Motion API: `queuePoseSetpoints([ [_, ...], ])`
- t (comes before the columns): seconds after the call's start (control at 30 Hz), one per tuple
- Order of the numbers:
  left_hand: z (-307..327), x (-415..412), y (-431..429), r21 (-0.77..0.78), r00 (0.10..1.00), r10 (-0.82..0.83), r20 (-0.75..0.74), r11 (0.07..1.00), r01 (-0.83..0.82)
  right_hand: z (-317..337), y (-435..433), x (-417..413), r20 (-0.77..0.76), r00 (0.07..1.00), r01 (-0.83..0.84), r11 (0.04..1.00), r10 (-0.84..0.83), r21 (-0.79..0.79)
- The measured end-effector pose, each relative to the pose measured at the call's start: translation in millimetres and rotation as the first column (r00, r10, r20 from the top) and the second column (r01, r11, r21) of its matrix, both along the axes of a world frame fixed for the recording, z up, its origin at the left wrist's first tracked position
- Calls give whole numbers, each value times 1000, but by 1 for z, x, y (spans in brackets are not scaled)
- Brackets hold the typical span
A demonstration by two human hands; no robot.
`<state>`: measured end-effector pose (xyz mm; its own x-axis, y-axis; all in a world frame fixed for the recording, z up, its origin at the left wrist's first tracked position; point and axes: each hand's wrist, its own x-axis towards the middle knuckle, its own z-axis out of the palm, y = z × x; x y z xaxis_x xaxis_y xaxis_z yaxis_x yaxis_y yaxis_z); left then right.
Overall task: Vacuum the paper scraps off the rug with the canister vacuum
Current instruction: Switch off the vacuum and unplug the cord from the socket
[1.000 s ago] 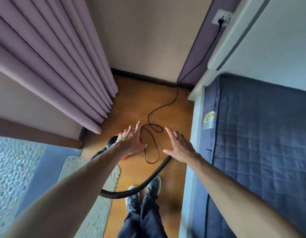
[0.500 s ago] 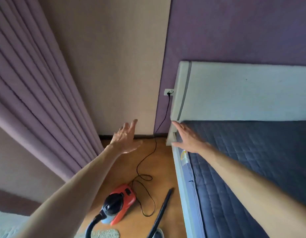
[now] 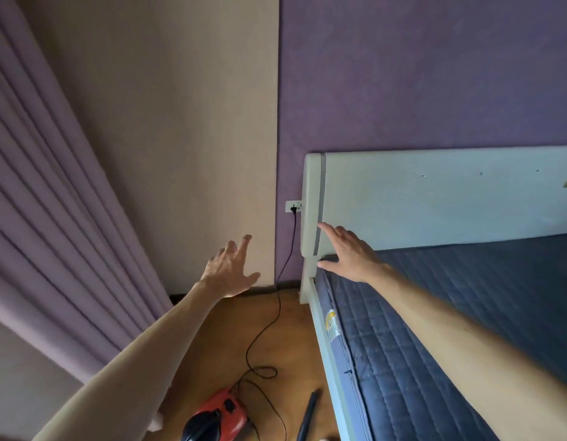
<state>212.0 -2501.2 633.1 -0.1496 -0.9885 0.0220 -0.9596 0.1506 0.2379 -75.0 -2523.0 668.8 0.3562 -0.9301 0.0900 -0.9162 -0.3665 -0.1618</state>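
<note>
1. Hands: left hand [image 3: 229, 270] and right hand [image 3: 349, 253] are raised with fingers spread; nothing is gripped.
2. Right hand is seen in front of the white headboard [image 3: 435, 198], near the blue quilted mattress [image 3: 451, 329] corner; contact cannot be told.
3. Red canister vacuum [image 3: 218, 416] is parked on the wood floor [image 3: 212, 342] at the bottom edge.
4. Power cord [image 3: 277, 310] is plugged into the wall outlet [image 3: 294, 206].
5. Black hose [image 3: 307, 415] is laid beside the bed frame.
6. Purple curtain [image 3: 53, 218] is hung at left.

Two hands [image 3: 229, 270], one red canister vacuum [image 3: 220, 415], one power cord [image 3: 269, 323], one wall socket [image 3: 293, 206], one bed [image 3: 435, 313], one curtain [image 3: 53, 218].
</note>
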Motion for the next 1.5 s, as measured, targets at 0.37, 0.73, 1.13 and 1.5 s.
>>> queuePoseSetpoints([
  [0.37,-17,-50,-102,-16,994,106,-36,994,-107,-16,-125,-58,34,999,-30,997,28,70],
  [0.73,-42,-80,-154,17,989,149,-11,989,-149,-40,-195,-86,42,997,-74,992,70,106],
  [1.13,-55,-98,-187,28,981,185,-56,983,-184,-43,-221,-87,97,994,-69,985,54,157],
  [1.5,-95,-101,-287,94,990,127,-61,988,-121,-67,-310,-67,105,994,-49,982,30,182],
])
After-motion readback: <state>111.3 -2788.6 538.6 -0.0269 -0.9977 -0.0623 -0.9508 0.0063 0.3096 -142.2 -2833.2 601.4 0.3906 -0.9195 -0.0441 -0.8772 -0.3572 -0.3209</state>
